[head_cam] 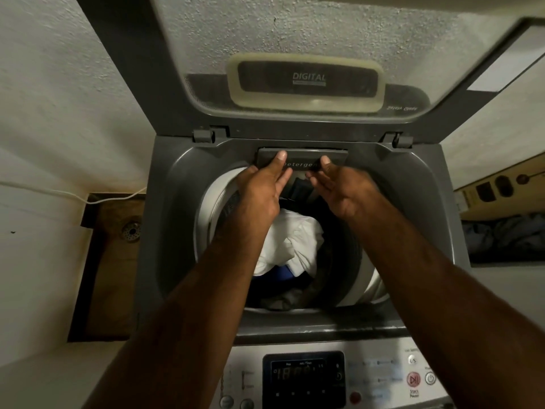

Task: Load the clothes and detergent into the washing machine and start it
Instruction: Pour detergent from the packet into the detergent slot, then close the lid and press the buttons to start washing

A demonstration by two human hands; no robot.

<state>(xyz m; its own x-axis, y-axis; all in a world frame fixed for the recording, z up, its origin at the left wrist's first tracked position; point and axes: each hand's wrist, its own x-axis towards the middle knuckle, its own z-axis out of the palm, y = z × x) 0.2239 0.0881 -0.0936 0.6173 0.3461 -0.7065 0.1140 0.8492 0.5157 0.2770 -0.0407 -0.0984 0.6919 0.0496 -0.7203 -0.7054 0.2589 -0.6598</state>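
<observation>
- Top-load washing machine (165, 231), lid (153, 93) raised upright behind the tub opening.
- Detergent drawer (300, 160) at the back rim of the tub, just under the lid hinges; front reads "detergent", partly covered by fingers.
- Left hand (261, 190) on the drawer's left end: thumb pressed on the top face, fingers curled under the front edge, pinching it.
- Right hand (339, 190) at the drawer's right end: thumb tip touching the front, other fingers loose and spread; a real grip can't be confirmed from this angle.
- Clothes (295, 240) in the tub below the drawer: white garment on top, dark and blue pieces under and around it.
- Control panel (303, 376) at the near edge of the tub, display lit, digits blurred.
- Red start/pause button (413, 379) at the panel's right, untouched.
</observation>
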